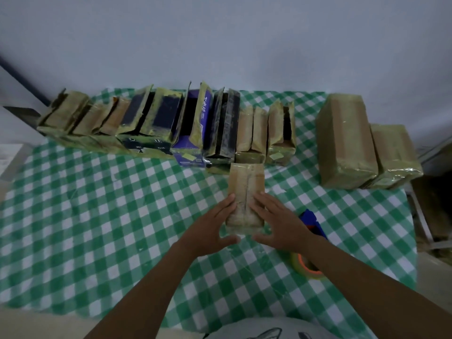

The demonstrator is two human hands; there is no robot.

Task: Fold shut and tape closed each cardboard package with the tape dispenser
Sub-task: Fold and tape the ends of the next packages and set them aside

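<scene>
A small brown cardboard package (pixel 246 189) lies in the middle of the table with its two top flaps folded together along a centre seam. My left hand (pixel 210 228) presses flat on its left flap, thumb at the near end. On the right flap lies my right hand (pixel 281 223), fingers straight. The blue tape dispenser (pixel 313 222) with its orange-cored tape roll (pixel 307 266) lies on the cloth just right of my right wrist, partly hidden by the forearm.
A row of several open packages (pixel 156 123) with flaps standing up lines the back of the green checked tablecloth (pixel 97 216). Two closed, taped packages (pixel 347 140) sit at the back right. The table's right edge lies just past them.
</scene>
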